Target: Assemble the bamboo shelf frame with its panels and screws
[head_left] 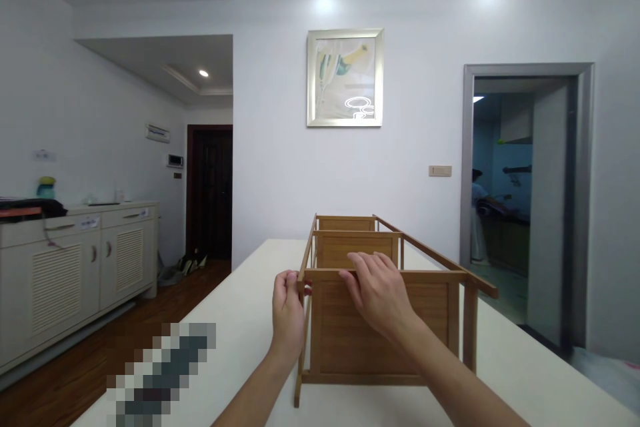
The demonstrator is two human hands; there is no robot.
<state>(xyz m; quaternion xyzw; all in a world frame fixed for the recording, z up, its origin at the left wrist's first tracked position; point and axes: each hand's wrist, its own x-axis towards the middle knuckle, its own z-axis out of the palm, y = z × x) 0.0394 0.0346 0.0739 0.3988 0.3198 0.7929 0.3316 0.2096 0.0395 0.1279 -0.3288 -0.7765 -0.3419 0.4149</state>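
Observation:
A brown wooden shelf rack [430, 320] lies on its side on the white table, with its slatted shelf panels standing upright one behind another. My left hand [287, 310] is closed around the rail at the rack's near left corner; some of its fingertips show on the inner side. Over the top edge of the nearest panel, my right hand [377, 287] is closed, thumb on the near side and fingers reaching across to the far side. The fingertips beyond that edge are partly hidden.
The white table [250, 320] runs toward the wall under a framed picture [345, 78]. A blurred dark object [167, 373] is at its left edge. White cabinets [75, 273] stand at left. Through the doorway at right, a person [479, 213] is partly visible.

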